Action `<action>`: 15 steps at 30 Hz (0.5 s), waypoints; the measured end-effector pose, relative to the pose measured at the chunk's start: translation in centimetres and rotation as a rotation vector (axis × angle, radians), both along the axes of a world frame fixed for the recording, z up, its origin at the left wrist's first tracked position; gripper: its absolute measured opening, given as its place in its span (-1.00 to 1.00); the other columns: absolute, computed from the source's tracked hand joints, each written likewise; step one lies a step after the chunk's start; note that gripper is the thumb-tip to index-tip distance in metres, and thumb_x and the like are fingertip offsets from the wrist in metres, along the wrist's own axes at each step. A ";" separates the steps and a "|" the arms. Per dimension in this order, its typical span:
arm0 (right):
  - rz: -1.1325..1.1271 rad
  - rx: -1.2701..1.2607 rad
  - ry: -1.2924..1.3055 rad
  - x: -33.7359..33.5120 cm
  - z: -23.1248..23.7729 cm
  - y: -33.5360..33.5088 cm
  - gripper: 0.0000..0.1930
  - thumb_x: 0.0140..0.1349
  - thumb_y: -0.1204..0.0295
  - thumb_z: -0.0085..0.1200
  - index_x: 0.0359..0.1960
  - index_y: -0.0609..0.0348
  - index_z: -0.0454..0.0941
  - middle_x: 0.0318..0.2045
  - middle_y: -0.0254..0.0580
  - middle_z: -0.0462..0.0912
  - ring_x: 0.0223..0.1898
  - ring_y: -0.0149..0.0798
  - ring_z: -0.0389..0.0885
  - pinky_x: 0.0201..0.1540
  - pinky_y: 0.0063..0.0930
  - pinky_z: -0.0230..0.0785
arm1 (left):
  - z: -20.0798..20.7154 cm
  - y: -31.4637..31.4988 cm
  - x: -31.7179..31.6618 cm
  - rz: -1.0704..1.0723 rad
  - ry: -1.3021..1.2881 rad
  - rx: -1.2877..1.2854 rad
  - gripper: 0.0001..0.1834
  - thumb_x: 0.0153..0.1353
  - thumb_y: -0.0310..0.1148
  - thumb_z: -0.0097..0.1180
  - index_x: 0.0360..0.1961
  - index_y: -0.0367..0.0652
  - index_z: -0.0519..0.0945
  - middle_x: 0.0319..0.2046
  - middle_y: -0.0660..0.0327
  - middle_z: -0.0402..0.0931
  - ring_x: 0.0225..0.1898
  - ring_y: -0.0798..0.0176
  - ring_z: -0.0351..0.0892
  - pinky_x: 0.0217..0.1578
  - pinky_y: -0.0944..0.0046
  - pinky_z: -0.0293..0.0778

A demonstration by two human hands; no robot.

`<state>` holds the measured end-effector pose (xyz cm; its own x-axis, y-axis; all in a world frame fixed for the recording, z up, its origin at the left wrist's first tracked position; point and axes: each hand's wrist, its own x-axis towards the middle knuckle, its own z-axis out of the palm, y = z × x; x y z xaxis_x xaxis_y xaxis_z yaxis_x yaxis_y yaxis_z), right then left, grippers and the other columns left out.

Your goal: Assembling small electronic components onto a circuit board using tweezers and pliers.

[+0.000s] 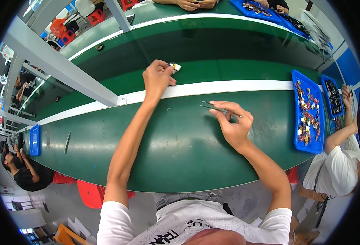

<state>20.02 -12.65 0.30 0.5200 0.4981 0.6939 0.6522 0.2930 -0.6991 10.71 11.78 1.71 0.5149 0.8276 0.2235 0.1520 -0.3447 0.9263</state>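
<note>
My left hand (pixel 157 80) reaches past the white rail, over the dark green belt. Between its thumb and fingertips it pinches a small part (pixel 176 67) with a white and yellow piece and something dark beside it. The exact kind of part is too small to make out. Over the green tabletop, nearer to me, my right hand (pixel 235 125) is closed on thin dark tweezers (pixel 220 109). Their two tips point left and stand apart, with nothing visible between them.
To the right lies a blue tray (pixel 296 122) of small colourful parts, with a second blue tray (pixel 326 90) of black parts beyond it. A grey post (pixel 86 79) rises at left. A thin strip (pixel 67 141) and a blue tray (pixel 34 141) lie far left. Co-workers sit on both sides.
</note>
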 end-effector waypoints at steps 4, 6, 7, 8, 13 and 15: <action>-0.015 0.022 0.038 0.0 0.6 0.2 -0.82 0.08 0.69 0.42 -0.29 0.24 0.73 -0.24 -0.22 0.84 -0.67 -0.59 0.42 -0.64 -0.68 0.17 | -2.3 2.7 -1.8 0.175 0.247 0.495 -0.63 0.24 -0.40 0.34 0.03 -0.36 0.63 -0.12 -0.07 0.57 -0.29 -0.06 0.64 -0.25 0.04 0.55; -0.011 0.095 0.007 0.3 0.7 -0.2 -0.80 0.06 0.69 0.44 -0.28 0.25 0.71 -0.26 -0.14 0.84 -0.62 -0.53 0.55 -0.61 -0.70 0.23 | -1.4 0.2 -2.0 0.201 0.229 0.601 -0.61 0.23 -0.44 0.33 0.07 -0.32 0.61 -0.08 -0.06 0.56 -0.33 -0.01 0.63 -0.28 0.07 0.55; -0.018 0.086 0.007 0.4 0.8 -0.4 -0.80 0.06 0.69 0.44 -0.28 0.25 0.71 -0.26 -0.14 0.84 -0.62 -0.53 0.55 -0.61 -0.70 0.23 | -1.0 -1.0 -2.3 0.247 0.215 0.717 -0.58 0.22 -0.48 0.32 0.11 -0.28 0.60 -0.03 -0.05 0.56 -0.38 0.03 0.62 -0.31 0.10 0.55; -0.008 0.114 -0.081 0.5 0.9 -0.6 -0.78 0.04 0.69 0.45 -0.28 0.25 0.71 -0.27 -0.11 0.83 -0.58 -0.48 0.62 -0.60 -0.70 0.26 | -0.4 -2.3 -3.1 0.118 0.135 0.660 -0.57 0.21 -0.51 0.31 0.12 -0.27 0.60 -0.04 -0.02 0.58 -0.41 0.09 0.61 -0.34 0.14 0.54; 0.012 0.124 -0.391 -0.3 1.9 -1.2 -0.67 -0.03 0.67 0.50 -0.23 0.17 0.67 -0.27 -0.09 0.84 -0.51 -0.39 0.74 -0.60 -0.65 0.22 | 2.4 -8.8 -7.1 -0.428 -0.017 0.248 -0.47 0.09 -0.60 0.40 0.15 -0.23 0.62 -0.01 0.13 0.63 -0.39 0.43 0.58 -0.51 0.44 0.49; 0.062 0.116 -0.418 -0.9 2.4 -1.6 -0.63 -0.05 0.66 0.51 -0.20 0.16 0.65 -0.27 -0.10 0.84 -0.52 -0.42 0.72 -0.61 -0.64 0.18 | 3.3 -10.0 -7.5 -0.548 -0.059 0.266 -0.41 0.04 -0.60 0.45 0.16 -0.22 0.62 0.05 0.09 0.62 -0.38 0.40 0.61 -0.52 0.43 0.51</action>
<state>19.15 -14.29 2.72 0.1541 0.4256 0.8917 0.8507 0.4019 -0.3388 3.23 1.78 5.03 0.8305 0.3579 0.4269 -0.1613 -0.5789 0.7992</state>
